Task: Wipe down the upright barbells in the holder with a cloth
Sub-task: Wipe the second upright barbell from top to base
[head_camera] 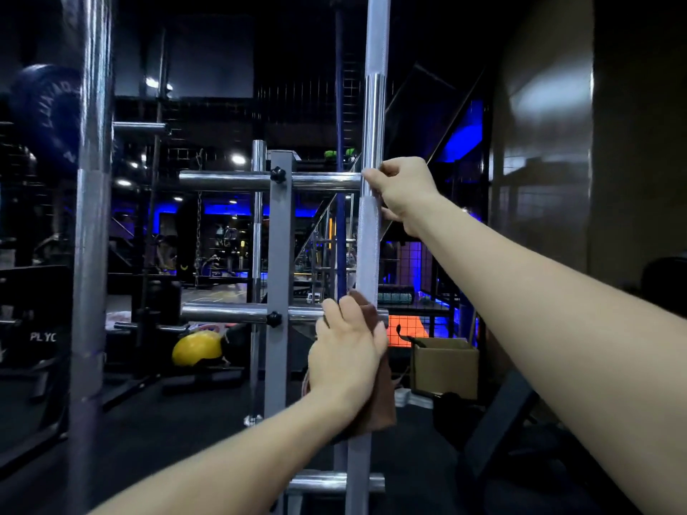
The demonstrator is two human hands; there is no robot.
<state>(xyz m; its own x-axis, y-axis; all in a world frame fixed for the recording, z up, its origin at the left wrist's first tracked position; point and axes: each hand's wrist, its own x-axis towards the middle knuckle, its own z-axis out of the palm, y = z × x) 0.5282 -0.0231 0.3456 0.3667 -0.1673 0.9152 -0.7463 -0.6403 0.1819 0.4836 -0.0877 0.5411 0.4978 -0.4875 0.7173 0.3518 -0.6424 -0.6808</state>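
Note:
A chrome barbell point(368, 250) stands upright in the middle of the view, partly knurled. My right hand point(403, 193) grips it at about mid-height, fingers curled round the shaft. Lower down, my left hand point(345, 356) wraps a brown cloth point(377, 407) round the same bar, and the cloth's loose end hangs below the hand. A second upright barbell point(91, 254) rises close by at the left. A thinner bar point(257, 232) stands further back. The holder's base is out of sight.
A grey plate rack post point(277, 291) with chrome horizontal pegs point(223, 181) stands just behind the bar. A yellow ball point(197, 347) and a cardboard box point(444, 366) lie on the dark floor. A wall point(557, 143) closes off the right side.

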